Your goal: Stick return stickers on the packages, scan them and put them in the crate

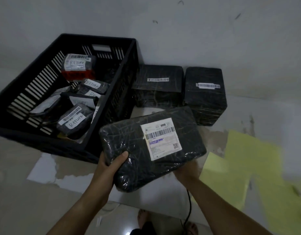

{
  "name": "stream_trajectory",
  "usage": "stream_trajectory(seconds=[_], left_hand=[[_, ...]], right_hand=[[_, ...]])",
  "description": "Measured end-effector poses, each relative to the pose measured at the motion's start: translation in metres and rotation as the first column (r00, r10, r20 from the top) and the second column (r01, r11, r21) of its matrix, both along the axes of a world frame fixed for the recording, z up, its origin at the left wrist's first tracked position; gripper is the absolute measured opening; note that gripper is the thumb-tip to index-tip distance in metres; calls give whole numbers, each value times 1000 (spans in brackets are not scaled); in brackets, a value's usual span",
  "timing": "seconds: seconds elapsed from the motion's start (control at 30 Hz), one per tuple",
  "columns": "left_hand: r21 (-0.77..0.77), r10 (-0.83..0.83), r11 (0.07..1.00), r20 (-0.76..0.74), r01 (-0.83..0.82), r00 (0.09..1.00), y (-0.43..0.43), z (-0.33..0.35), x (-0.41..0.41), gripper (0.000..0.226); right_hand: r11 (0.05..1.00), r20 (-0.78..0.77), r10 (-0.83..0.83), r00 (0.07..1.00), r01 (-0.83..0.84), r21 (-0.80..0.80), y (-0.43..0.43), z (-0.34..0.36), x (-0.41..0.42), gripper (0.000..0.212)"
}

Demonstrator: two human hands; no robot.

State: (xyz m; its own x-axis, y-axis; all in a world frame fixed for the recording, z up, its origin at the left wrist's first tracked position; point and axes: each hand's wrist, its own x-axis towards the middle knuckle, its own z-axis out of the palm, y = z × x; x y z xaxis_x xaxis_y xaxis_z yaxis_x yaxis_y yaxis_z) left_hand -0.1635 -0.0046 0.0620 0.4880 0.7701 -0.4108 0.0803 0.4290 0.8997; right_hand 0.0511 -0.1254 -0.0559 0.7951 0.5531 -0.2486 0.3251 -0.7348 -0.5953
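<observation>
Held package: a flat black plastic-wrapped package (129, 150) is lifted clear of the surface (19, 184) at picture centre, tilted, with its white shipping label (161, 138) facing up.
Left hand: the left hand (112, 163) grips the package's near left corner, thumb pressed on top and the fingers out of sight underneath.
Right hand: the right hand (185, 170) is under the near right edge. Its fingers are hidden, so I cannot tell whether they curl or lie flat.
Crate: a black slotted crate (44, 141) sits at 10 o'clock from the held package, against the wall.
In the crate: several dark parcels (73, 119) lie jumbled, most with white stickers hand-lettered RETURN. The farthest one (78, 67) also has a red band.
Waiting boxes: two black wrapped boxes, each with a barcode strip on top, stand just beside each other, one at 12 o'clock (158, 85) and one at 1 o'clock (205, 95).
Paper: yellow sheets (248, 158) lie at 3 to 4 o'clock, and a torn white sheet (43, 168) lies at 8 o'clock.
</observation>
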Motion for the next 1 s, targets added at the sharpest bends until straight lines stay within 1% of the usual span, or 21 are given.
stream_trajectory(seconds=[0.07,0.13,0.17,0.2,0.27,0.3,0.33,0.4,0.47,0.53,0.57,0.6,0.63,0.67,0.7,0.73,0.77,0.83,0.9,0.97,1.0], left_hand=[[-23,-9,1000,34,10,999,-2,3,1,98],[-59,-13,998,71,18,997,-3,7,2,105],[-75,-13,997,86,20,996,-3,7,2,103],[-86,-11,996,96,19,995,-2,7,2,98],[-97,-14,995,120,26,993,-1,3,4,86],[-103,-18,994,126,31,992,-2,0,5,84],[-106,-19,994,129,33,991,-3,-3,7,83],[-102,-17,994,122,29,992,-5,-12,11,83],[-91,-20,995,105,29,994,-7,-23,14,83],[-101,-17,995,80,25,997,-9,-37,16,82],[-105,-23,994,68,30,997,-10,-43,18,79],[-105,-38,994,52,43,998,-12,-50,21,73],[-108,-54,992,36,57,998,-13,-55,24,65],[-113,-65,991,22,67,998,-13,-60,28,61],[-117,-74,990,12,74,997,-13,-64,31,60],[-119,-85,989,5,85,996,-12,-67,33,63],[-115,-95,989,0,94,995,-11,-69,35,67],[-83,-115,990,-23,112,993,-7,-70,36,74],[-46,-145,989,-52,143,988,-5,-69,37,75],[-32,-175,984,-70,173,982,-3,-67,36,68],[-29,-181,983,-78,179,980,-3,-67,36,61]], right_hand=[[999,-163,31,986,-28,19,-5,2,5,17],[996,-264,25,964,-2,90,-16,6,11,17],[995,-295,7,956,21,92,-24,14,14,12],[994,-315,-10,949,43,99,-35,21,15,13],[987,-360,-85,929,127,96,-63,37,15,30],[979,-378,-127,917,176,98,-79,43,14,32],[970,-393,-172,903,224,90,-97,47,13,27],[943,-454,-255,854,323,78,-128,57,14,21],[896,-535,-307,787,429,117,-152,73,13,21],[834,-641,-307,704,523,175,-167,95,8,18],[812,-683,-281,674,547,205,-169,106,6,20],[805,-706,-248,663,547,231,-169,116,2,26],[804,-721,-198,664,531,268,-166,125,-1,37],[814,-718,-147,680,496,303,-162,134,-4,55],[831,-691,-90,717,437,345,-157,142,-6,74],[846,-645,-53,762,377,377,-152,150,-10,89],[853,-609,-11,793,325,408,-147,153,-12,96],[858,-572,71,817,243,453,-140,160,-17,95],[857,-553,108,826,205,473,-133,164,-21,83],[863,-551,130,824,179,472,-130,168,-25,76],[867,-546,134,827,169,469,-128,170,-27,74]])
